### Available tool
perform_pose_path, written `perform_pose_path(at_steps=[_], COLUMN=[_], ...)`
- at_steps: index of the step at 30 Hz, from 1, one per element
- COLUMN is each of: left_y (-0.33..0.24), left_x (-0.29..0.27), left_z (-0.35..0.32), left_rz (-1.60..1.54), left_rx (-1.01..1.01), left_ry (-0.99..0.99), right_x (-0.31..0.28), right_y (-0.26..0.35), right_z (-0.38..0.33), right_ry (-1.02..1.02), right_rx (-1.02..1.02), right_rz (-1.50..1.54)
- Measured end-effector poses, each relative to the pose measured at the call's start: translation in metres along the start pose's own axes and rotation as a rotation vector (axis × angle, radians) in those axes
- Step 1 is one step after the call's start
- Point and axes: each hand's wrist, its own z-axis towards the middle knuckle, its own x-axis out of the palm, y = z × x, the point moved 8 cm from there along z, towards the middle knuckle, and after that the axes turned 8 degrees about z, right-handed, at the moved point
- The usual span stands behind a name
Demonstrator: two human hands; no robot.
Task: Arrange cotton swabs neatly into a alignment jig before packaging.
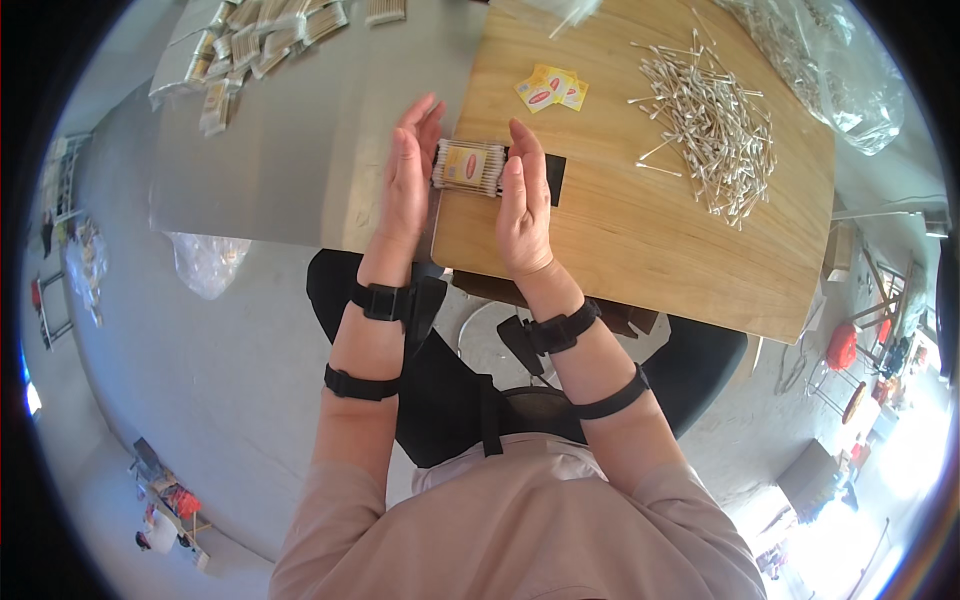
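A flat pack of cotton swabs (482, 168) with a yellow label lies at the left edge of the wooden table, between my two hands. Its white tips face my palms. My left hand (404, 185) stands on edge at the left end, fingers stretched out. On the other end is my right hand (524, 212), also upright with straight fingers. Whether either palm presses on the tips I cannot tell. Just right of my right hand, a flat black piece (556, 182) lies partly hidden behind the fingers.
Loose cotton swabs (715, 140) form a heap on the right of the wooden table (640, 245). Several yellow label cards (553, 88) lie behind my right hand. Finished-looking swab packs (265, 35) are piled on the grey table (290, 150). A clear plastic bag (835, 75) sits far right.
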Motion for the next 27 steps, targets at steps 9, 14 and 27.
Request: perform_pose_path(at_steps=[9,14,27], left_y=[0.007,0.009,-0.028], left_x=[0.012,0.006,0.043], left_z=[0.001,0.002,-0.004], left_rz=[-0.231,-0.195,1.035], left_rx=[-0.08,-0.073,0.347], left_ry=[0.039,0.019,0.661], right_x=[0.01,0.007,-0.044], right_y=[0.001,-0.005,0.027], right_z=[0.002,0.003,-0.012], right_ry=[0.019,0.005,0.293], right_rx=[-0.009,0.044,-0.283], right_rz=[-0.091,0.057,-0.937])
